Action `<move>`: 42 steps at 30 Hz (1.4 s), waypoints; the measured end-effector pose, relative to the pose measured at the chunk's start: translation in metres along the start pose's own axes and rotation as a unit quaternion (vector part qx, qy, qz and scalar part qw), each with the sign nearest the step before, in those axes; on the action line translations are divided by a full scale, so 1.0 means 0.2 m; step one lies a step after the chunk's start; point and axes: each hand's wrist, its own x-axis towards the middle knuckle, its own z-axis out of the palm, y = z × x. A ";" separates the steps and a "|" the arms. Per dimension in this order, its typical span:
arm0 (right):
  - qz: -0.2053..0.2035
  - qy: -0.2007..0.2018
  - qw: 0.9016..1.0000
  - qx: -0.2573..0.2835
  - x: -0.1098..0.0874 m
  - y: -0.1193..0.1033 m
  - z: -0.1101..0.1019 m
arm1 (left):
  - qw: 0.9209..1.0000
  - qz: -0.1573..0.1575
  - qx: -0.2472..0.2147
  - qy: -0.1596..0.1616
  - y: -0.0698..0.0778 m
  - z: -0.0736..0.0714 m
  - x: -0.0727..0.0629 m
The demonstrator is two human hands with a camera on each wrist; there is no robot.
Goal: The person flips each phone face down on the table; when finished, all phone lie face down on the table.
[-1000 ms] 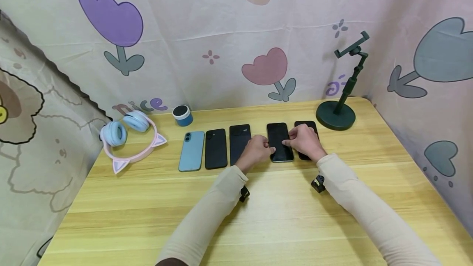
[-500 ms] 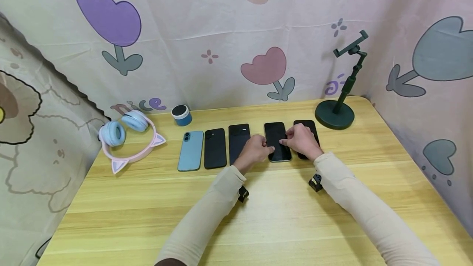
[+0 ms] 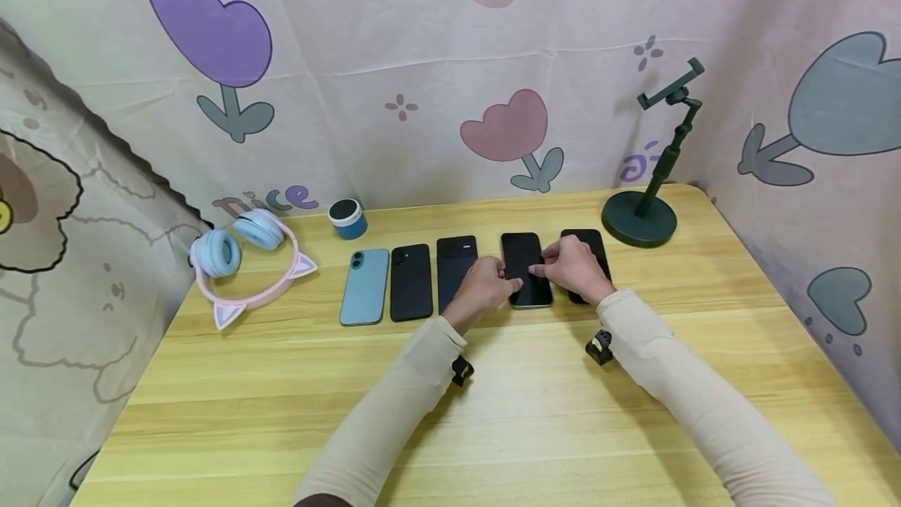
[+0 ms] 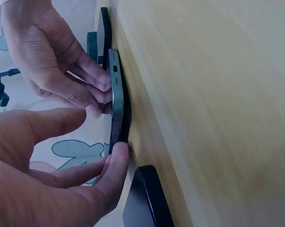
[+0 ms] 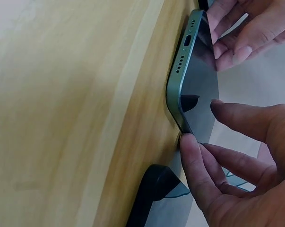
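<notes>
A phone with a dark screen and green-tinted edge [image 3: 524, 276] lies face up between both hands. My left hand [image 3: 487, 286] touches its left side edge with the fingertips; in the left wrist view the thumb stands apart from it. My right hand [image 3: 576, 267] has fingertips at the opposite edge [image 5: 175, 92], its thumb over the screen. Under that hand, partly hidden, lies another black phone [image 3: 590, 245]. To the left are a dark phone [image 3: 454, 257], overlapped by the left hand, a black phone [image 3: 411, 288] and a light blue phone [image 3: 364, 292], camera sides up.
A dark green phone stand [image 3: 639, 219] rises at the back right. Blue and pink cat-ear headphones [image 3: 260, 296] lie at the left, with a small blue and white round device [image 3: 348, 220] near the back edge. Printed cloth [image 3: 394, 14] hangs behind the wooden table [image 3: 521, 421].
The phone between the hands has slid slightly left, narrowing its gap to the dark phone. The right hand has shifted left with it; the left hand has barely moved.
</notes>
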 end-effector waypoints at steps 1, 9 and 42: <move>0.000 -0.001 1.000 0.003 0.00 0.00 0.00 | 1.000 0.002 0.000 0.000 0.00 0.00 0.00; 0.001 -0.013 0.999 0.042 0.01 0.00 0.01 | 1.000 0.010 -0.023 0.003 -0.02 -0.02 -0.02; 0.023 -0.056 0.984 0.167 0.00 -0.07 0.08 | 0.986 0.036 -0.162 0.012 -0.09 -0.13 -0.10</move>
